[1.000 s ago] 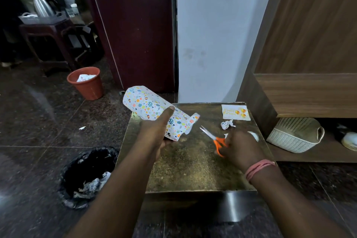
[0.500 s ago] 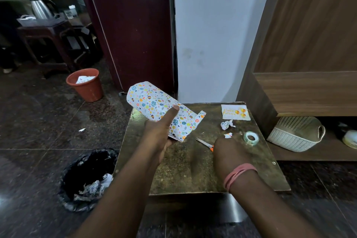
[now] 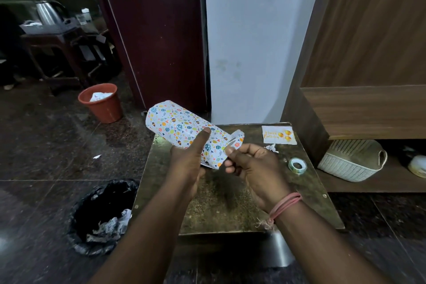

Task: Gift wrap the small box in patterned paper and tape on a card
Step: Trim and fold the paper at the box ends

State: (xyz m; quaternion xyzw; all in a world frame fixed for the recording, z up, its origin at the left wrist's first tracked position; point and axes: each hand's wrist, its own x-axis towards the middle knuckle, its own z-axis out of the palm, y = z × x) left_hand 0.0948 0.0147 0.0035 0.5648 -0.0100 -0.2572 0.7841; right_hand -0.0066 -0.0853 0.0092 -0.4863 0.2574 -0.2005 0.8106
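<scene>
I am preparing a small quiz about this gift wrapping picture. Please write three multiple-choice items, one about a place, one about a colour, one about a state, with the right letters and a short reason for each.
1. Where does the tape roll lie?
A. on the table, right of the hands
B. inside the white basket
C. on the floor by the bin

2. What colour is the bucket on the floor?
A. blue
B. orange-red
C. white

3. What is the left hand doing?
A. resting flat on the table
B. holding the wrapped box, thumb on top
C. picking up the card

Answers:
1 A: the roll rests on the table, below the birthday card.
2 B: its wall is orange-red, with white paper inside.
3 B: the thumb presses on the patterned wrapped box, lifted above the table, while the right hand pinches at its near end.
</scene>
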